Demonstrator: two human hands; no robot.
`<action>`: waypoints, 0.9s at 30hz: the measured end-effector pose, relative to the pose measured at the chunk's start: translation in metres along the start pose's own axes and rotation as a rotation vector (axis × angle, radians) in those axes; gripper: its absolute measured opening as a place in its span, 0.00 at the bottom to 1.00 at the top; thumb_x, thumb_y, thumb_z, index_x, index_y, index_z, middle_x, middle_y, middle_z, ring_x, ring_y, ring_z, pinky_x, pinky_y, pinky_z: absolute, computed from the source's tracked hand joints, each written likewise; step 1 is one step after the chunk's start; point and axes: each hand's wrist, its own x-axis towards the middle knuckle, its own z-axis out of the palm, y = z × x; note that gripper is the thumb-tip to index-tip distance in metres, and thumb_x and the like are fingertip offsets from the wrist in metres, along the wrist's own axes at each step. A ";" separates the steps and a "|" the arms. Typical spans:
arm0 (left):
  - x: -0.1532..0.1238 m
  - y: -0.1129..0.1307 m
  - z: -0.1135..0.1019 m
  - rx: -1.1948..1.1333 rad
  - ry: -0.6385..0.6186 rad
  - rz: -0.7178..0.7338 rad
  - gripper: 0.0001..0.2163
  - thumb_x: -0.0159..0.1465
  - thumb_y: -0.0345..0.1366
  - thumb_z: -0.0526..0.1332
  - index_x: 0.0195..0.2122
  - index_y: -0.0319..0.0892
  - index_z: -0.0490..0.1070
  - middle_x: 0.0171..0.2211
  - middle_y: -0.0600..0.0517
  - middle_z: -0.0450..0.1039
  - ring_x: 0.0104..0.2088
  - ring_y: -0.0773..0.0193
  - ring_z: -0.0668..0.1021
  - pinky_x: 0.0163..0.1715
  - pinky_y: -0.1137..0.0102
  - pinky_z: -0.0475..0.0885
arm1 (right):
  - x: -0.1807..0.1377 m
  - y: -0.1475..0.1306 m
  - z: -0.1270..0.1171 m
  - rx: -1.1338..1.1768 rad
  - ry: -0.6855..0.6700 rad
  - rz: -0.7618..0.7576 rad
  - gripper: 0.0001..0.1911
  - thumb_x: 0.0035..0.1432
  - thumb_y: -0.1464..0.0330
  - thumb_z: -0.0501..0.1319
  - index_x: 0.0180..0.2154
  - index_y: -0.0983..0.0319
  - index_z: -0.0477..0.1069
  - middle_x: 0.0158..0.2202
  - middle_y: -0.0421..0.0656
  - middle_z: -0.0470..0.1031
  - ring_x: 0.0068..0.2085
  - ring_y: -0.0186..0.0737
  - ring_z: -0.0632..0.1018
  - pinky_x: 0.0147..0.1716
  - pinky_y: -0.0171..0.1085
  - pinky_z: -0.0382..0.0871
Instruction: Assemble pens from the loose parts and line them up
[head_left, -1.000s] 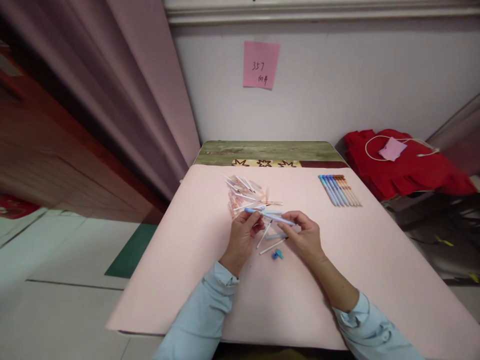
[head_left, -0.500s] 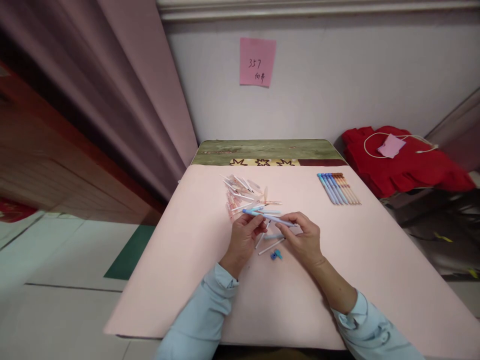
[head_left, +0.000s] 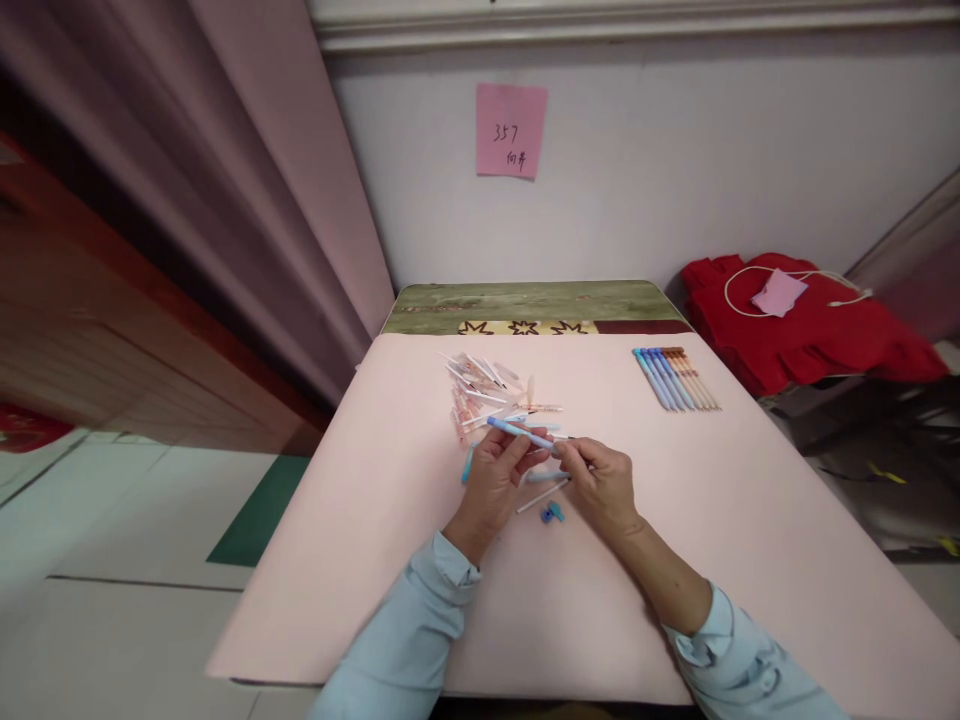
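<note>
The fingers (head_left: 516,452) of the left hand (head_left: 486,497) pinch a blue pen (head_left: 523,435) along its middle, thumb on top, while the right hand (head_left: 606,490) has its thumb and fingertips brought together on the other end. So the pen lies between the two sets of fingers, held up over the table (head_left: 360,590). Its long axis slants: the free end points away past the left fingertips, and the other end comes nearer the body, into the right-hand grip. Each hand touches it, so neither is nearer; the right one has the tip end, the left one the barrel.

The pen is slim and straight — stronger blue at the far end, paling to lilac towards the right fingers. What those fingers cover at the tip cannot be told.

Below the gap between the hands lie a pale blue tube (head_left: 545,477), a white refill (head_left: 541,498) and, nearer the body, some small blue parts (head_left: 553,512). Just beyond the left fingers is a loose heap of pinkish pieces and refills (head_left: 480,385); well apart from the right fingers, beyond and rightward, a row of pens (head_left: 675,380) lies side by side.
</note>
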 end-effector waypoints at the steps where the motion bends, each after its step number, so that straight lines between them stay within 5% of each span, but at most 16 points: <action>1: 0.000 -0.001 0.000 -0.003 -0.008 0.007 0.11 0.55 0.37 0.72 0.36 0.40 0.75 0.40 0.48 0.80 0.38 0.65 0.81 0.41 0.71 0.77 | 0.000 0.001 0.000 0.000 -0.012 0.007 0.19 0.65 0.57 0.58 0.27 0.58 0.77 0.22 0.41 0.75 0.24 0.37 0.74 0.27 0.35 0.65; 4: 0.003 -0.003 -0.001 -0.011 -0.003 0.031 0.09 0.56 0.37 0.71 0.36 0.40 0.75 0.37 0.50 0.79 0.37 0.67 0.81 0.40 0.72 0.77 | 0.001 0.002 0.001 -0.012 -0.053 0.025 0.18 0.65 0.57 0.57 0.29 0.58 0.77 0.21 0.40 0.74 0.23 0.36 0.73 0.26 0.34 0.65; 6: 0.007 -0.002 -0.005 -0.026 0.028 0.057 0.09 0.56 0.36 0.71 0.36 0.40 0.75 0.36 0.51 0.79 0.37 0.67 0.80 0.40 0.73 0.76 | 0.000 0.002 0.002 -0.010 -0.051 0.037 0.13 0.62 0.57 0.60 0.40 0.58 0.76 0.23 0.38 0.74 0.23 0.35 0.72 0.25 0.34 0.65; 9: 0.012 0.001 -0.012 -0.053 0.094 0.102 0.11 0.54 0.36 0.72 0.35 0.41 0.75 0.36 0.52 0.78 0.37 0.68 0.80 0.40 0.74 0.75 | -0.001 0.001 0.003 0.021 -0.021 0.026 0.20 0.58 0.59 0.65 0.50 0.58 0.69 0.28 0.37 0.74 0.26 0.35 0.73 0.29 0.33 0.68; 14: 0.012 0.005 -0.014 -0.048 0.116 0.098 0.11 0.54 0.36 0.73 0.36 0.40 0.75 0.35 0.53 0.78 0.36 0.69 0.80 0.41 0.73 0.75 | -0.002 0.003 0.003 -0.003 0.039 -0.007 0.08 0.60 0.62 0.63 0.37 0.59 0.72 0.27 0.38 0.72 0.28 0.35 0.73 0.30 0.32 0.68; 19: 0.008 0.006 -0.010 -0.052 0.096 0.060 0.11 0.54 0.36 0.72 0.36 0.40 0.76 0.38 0.50 0.79 0.38 0.67 0.80 0.41 0.73 0.75 | -0.003 0.003 0.001 0.014 -0.007 0.071 0.10 0.62 0.59 0.60 0.36 0.59 0.72 0.25 0.38 0.72 0.25 0.33 0.71 0.22 0.30 0.63; 27: 0.007 0.007 -0.010 -0.048 0.078 0.022 0.11 0.54 0.35 0.73 0.36 0.38 0.76 0.37 0.49 0.80 0.38 0.66 0.81 0.39 0.74 0.76 | -0.002 0.003 0.000 0.009 -0.125 0.024 0.20 0.68 0.59 0.53 0.27 0.59 0.71 0.21 0.38 0.72 0.23 0.32 0.72 0.26 0.31 0.65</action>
